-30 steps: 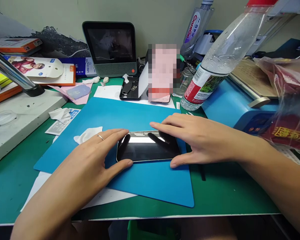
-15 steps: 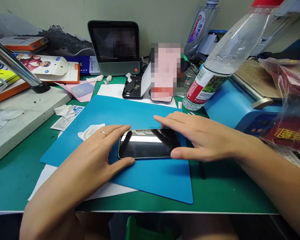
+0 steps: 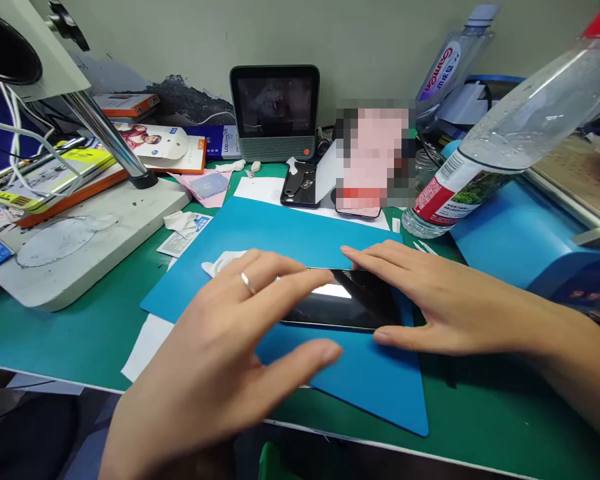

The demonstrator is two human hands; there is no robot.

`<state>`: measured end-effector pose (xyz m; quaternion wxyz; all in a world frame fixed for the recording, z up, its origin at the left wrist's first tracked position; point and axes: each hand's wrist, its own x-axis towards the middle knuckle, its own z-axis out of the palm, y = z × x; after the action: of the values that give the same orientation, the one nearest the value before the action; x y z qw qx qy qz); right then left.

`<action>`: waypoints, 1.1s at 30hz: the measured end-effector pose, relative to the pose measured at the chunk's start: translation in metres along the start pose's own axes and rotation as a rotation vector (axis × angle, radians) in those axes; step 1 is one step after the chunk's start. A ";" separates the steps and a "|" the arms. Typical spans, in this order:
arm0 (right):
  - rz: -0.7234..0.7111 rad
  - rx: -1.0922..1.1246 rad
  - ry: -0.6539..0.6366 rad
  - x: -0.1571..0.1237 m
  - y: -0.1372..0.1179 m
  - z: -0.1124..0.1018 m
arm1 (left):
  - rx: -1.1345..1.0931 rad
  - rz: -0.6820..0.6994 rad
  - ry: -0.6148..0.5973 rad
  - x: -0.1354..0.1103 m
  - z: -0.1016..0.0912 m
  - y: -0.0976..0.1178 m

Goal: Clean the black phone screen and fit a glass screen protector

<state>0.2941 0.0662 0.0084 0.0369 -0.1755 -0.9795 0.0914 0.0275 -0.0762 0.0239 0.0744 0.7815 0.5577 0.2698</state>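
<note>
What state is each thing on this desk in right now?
phone: lying flat on the blue mat, screen dark.
left hand: open, spread over the phone's left end.
right hand: open, resting on the phone's right end.
small display: upright, showing a dim picture.
water bottle: capped, standing.

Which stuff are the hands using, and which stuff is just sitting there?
In use: black phone, blue mat under it, left hand, right hand.
Just lying about: water bottle, small screen, crumpled wipe, flat boxes.
</note>
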 end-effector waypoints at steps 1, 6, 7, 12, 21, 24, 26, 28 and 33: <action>0.004 -0.005 -0.002 0.001 0.000 0.000 | 0.030 -0.020 -0.010 0.002 0.002 -0.004; 0.012 0.005 0.010 0.001 0.000 -0.001 | 0.161 -0.122 -0.105 -0.001 0.007 -0.032; 0.011 0.011 0.010 0.001 0.001 -0.001 | 0.179 -0.154 -0.106 -0.003 0.004 -0.038; 0.016 0.040 0.001 0.001 0.004 -0.001 | 0.244 -0.352 -0.109 -0.014 -0.009 -0.056; 0.045 0.182 0.055 0.001 0.013 0.004 | 0.180 -0.420 -0.222 -0.010 -0.011 -0.046; 0.043 0.195 0.065 0.001 0.012 0.004 | 0.192 -0.377 -0.103 -0.009 -0.010 -0.037; 0.041 0.192 0.081 0.003 0.010 0.004 | 0.212 -0.348 -0.061 -0.004 -0.005 -0.030; 0.047 0.188 0.092 0.004 0.009 0.004 | 0.242 -0.302 -0.095 0.002 0.004 -0.022; 0.053 0.220 0.083 0.005 0.009 0.005 | 0.295 -0.213 -0.185 0.013 0.021 -0.010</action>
<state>0.2920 0.0758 0.0019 0.0940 -0.1998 -0.9563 0.1917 0.0328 -0.0568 0.0061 0.0380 0.7420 0.6614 0.1030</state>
